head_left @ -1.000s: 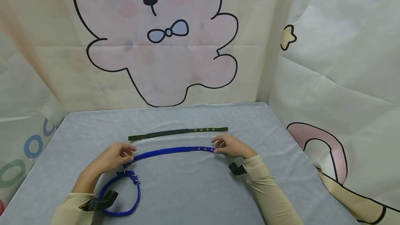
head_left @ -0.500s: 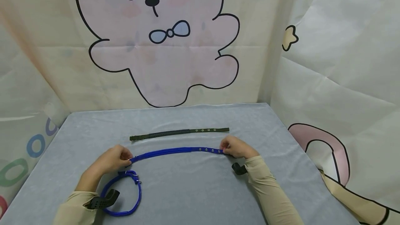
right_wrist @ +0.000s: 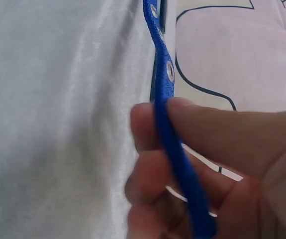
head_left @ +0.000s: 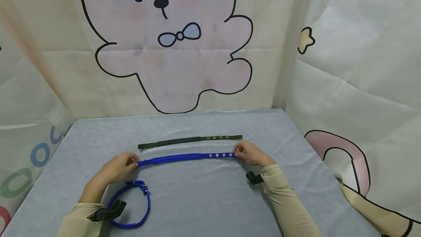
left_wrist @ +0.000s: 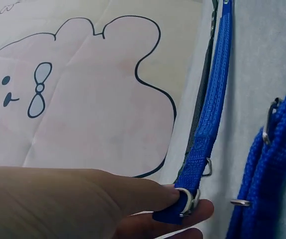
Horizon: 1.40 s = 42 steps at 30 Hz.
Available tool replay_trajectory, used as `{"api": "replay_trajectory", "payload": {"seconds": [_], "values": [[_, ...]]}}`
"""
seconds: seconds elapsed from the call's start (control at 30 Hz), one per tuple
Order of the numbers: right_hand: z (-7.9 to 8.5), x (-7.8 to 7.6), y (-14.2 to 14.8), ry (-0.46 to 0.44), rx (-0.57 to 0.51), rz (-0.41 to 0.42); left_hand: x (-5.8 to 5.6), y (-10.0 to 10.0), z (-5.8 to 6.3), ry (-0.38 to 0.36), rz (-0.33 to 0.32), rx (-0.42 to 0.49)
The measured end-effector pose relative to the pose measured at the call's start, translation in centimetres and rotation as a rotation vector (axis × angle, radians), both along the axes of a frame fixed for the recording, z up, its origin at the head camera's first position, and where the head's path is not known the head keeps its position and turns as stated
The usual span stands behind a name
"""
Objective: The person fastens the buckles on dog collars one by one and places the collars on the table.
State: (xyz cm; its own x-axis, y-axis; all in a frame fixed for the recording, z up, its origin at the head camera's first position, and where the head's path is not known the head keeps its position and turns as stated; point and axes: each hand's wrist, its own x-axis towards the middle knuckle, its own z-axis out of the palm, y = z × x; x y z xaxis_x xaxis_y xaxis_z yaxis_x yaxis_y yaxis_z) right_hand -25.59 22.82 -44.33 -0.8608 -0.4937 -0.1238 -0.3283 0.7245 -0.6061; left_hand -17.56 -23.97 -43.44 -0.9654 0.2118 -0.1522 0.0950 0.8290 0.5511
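A blue collar point(head_left: 177, 158) with a row of metal eyelets is stretched straight between both hands. Its buckle end is pinched by the left hand point(head_left: 119, 165), with thumb and fingers around the strap beside the metal buckle point(left_wrist: 187, 201) in the left wrist view. The right hand point(head_left: 251, 153) pinches the eyelet end, and the strap's tail point(right_wrist: 192, 199) hangs past the fingers in the right wrist view. Behind it lies a dark green collar point(head_left: 184, 140), flat and straight. A second blue collar point(head_left: 147, 207), buckled into a loop, lies by the left forearm.
A grey cloth point(head_left: 197, 200) covers the table. A backdrop point(head_left: 210, 68) with a cartoon bear stands behind, and printed sheets hang at both sides. Each wrist wears a black camera mount point(head_left: 110, 211).
The left hand has gone from hovering by the buckle end to pinching it. The right hand has shifted outward along the strap, and the blue collar is now pulled straighter.
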Motion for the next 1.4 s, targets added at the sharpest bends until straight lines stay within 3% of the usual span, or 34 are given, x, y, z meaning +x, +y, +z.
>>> {"api": "replay_trajectory", "payload": {"seconds": [0.33,0.53,0.67,0.8,1.07,1.4], "values": [[1.1,-0.2,0.3,-0.028,-0.165,-0.127,0.3,0.3,1.0,0.033,-0.016,0.094],[1.7,-0.2,0.3,-0.03,-0.333,-0.163,0.4,0.2,1.0,0.055,-0.061,0.164],[2.1,-0.1,0.3,-0.038,-0.425,-0.189,0.3,0.3,1.0,0.072,-0.077,0.165],[2.3,0.0,0.2,-0.088,-0.491,-0.219,0.4,0.7,1.2,0.085,-0.051,0.124],[2.6,0.0,0.1,-0.137,-0.549,-0.242,0.5,1.2,1.5,0.146,0.004,0.027],[2.6,0.3,0.2,-0.082,-0.576,-0.168,0.8,1.5,2.0,0.182,0.012,0.095]]}}
